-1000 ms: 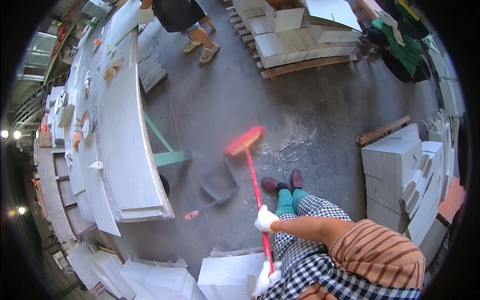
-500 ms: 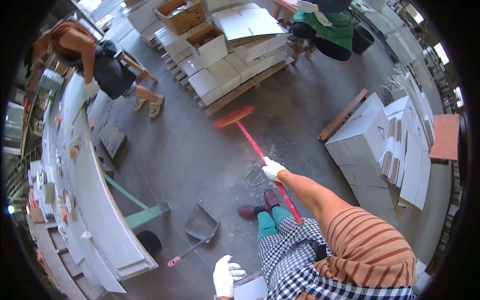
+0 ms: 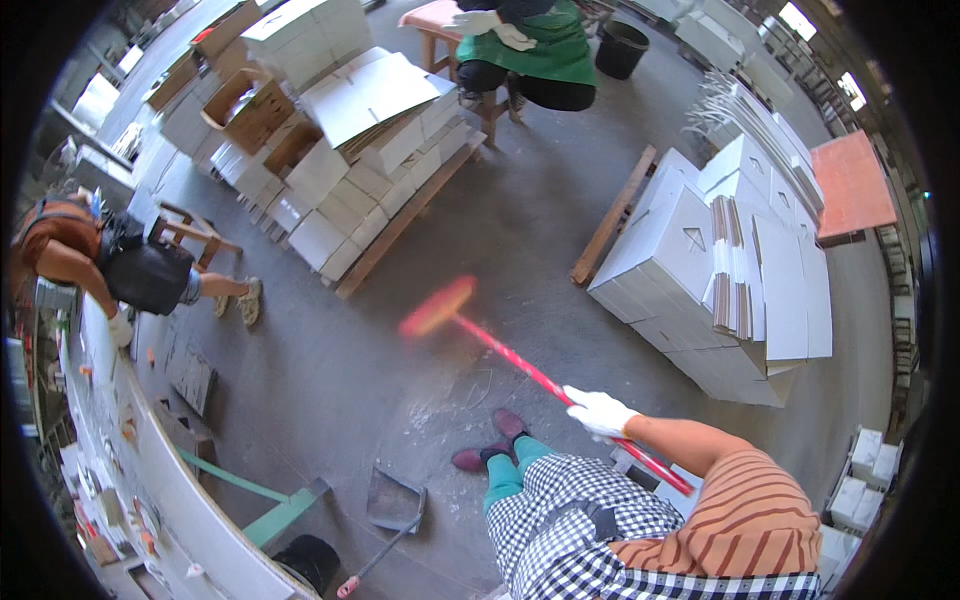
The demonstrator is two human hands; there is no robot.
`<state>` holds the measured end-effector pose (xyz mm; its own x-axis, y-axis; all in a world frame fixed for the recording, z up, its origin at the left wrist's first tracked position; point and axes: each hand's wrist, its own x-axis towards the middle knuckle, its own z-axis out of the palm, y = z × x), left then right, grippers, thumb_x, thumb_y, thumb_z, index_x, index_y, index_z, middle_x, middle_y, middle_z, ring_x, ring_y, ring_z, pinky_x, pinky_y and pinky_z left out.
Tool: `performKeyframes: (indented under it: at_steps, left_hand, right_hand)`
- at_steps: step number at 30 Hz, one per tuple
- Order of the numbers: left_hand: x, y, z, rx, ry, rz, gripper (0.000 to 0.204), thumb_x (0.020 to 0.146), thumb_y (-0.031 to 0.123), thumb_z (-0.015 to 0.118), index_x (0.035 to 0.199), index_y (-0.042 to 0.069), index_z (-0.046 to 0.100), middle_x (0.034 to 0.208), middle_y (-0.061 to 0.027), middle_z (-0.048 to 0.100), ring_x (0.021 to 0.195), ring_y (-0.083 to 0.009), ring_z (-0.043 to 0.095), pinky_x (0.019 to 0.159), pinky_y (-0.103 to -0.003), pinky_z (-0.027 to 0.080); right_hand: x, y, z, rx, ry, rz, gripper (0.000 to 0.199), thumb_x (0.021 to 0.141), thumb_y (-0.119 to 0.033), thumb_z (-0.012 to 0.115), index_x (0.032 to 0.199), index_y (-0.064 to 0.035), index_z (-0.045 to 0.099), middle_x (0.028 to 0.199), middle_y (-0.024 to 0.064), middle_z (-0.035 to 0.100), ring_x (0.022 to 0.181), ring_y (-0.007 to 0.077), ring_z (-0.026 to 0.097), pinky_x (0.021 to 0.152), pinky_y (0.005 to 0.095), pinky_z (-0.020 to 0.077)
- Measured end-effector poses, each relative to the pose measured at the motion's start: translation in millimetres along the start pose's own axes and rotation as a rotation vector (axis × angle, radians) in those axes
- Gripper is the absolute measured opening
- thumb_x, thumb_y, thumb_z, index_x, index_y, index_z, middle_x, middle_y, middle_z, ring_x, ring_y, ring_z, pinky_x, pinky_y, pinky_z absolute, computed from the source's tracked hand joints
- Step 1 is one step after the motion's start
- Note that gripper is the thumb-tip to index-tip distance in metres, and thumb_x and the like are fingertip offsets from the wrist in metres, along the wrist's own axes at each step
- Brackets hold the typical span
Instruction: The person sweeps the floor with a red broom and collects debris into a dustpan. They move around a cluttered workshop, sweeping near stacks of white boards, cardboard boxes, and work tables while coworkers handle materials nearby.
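Note:
My right hand [image 3: 598, 412], in a white glove, is closed around the red handle of a broom [image 3: 515, 362]. The handle slants up and left from beside my hip, and the red-orange broom head, smeared by motion, is at the floor ahead of my feet. Pale dust and scraps [image 3: 440, 405] lie on the grey floor between the broom head and my dark red shoes [image 3: 490, 440]. To the left of my feet a grey long-handled dustpan [image 3: 393, 500] rests on the floor, apart from both hands. My left hand is out of the picture.
A pallet stacked with white boxes [image 3: 345, 215] stands ahead. More white cartons [image 3: 680, 270] and a wooden board [image 3: 615, 215] are at the right. A curved worktable [image 3: 190, 480] with a green leg runs along the left. Two people work nearby, one wearing a green apron [image 3: 545, 55].
The broom head has come away from the pallet, closer to my feet. My right hand has shifted right with the handle. My left hand has left the picture, and the view has turned.

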<state>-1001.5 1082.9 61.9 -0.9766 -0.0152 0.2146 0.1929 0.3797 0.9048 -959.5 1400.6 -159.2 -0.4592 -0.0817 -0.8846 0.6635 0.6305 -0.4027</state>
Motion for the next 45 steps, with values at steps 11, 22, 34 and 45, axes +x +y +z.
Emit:
performKeyframes:
  at_steps: [11,22,34,45]
  left_hand:
    - [53.5,-93.4,124.1,0.021,-0.301,-0.431,0.05,0.095,0.031,0.058,0.125,-0.008,0.051,0.108,-0.0216,0.064,0.089,-0.0306,0.066,0.083,-0.039,0.053]
    - [1.2,4.2,3.2,-0.254,-0.001,-0.342,0.051,0.095,0.031,0.059,0.126,-0.008,0.05,0.114,-0.0208,0.062,0.1,-0.0302,0.064,0.091,-0.039,0.051]
    - [-240.4,-116.4,-131.3,0.148,-0.428,-0.794,0.033,0.099,0.014,0.053,0.128,-0.002,0.058,0.118,-0.0149,0.066,0.11,-0.0257,0.063,0.099,-0.035,0.047]
    - [-369.0,-259.1,-196.5,0.478,-0.775,-0.923,0.046,0.098,0.044,0.05,0.118,0.007,0.067,0.098,-0.012,0.073,0.089,-0.0275,0.07,0.08,-0.037,0.052]
  right_hand:
    - [156.4,-16.1,-5.1,0.197,0.253,-0.029,0.071,0.088,-0.012,0.043,0.155,-0.01,0.02,0.091,0.0219,0.068,0.053,0.0262,0.063,0.05,0.0429,0.0536]
    - [-92.9,68.4,54.0,0.383,-0.047,0.196,0.077,0.093,-0.024,0.057,0.16,-0.0182,0.019,0.09,0.0133,0.061,0.054,0.015,0.055,0.044,0.0307,0.0469]
    - [20.3,56.7,179.8,0.677,0.267,0.047,0.084,0.092,-0.012,0.055,0.16,-0.0127,0.005,0.07,0.0091,0.055,0.048,0.0172,0.056,0.041,0.0336,0.0474]
    - [-179.2,90.6,252.0,1.146,0.15,0.323,0.055,0.098,-0.019,0.056,0.15,-0.0191,0.038,0.069,-0.0009,0.05,0.047,0.0065,0.044,0.038,0.0247,0.0369]
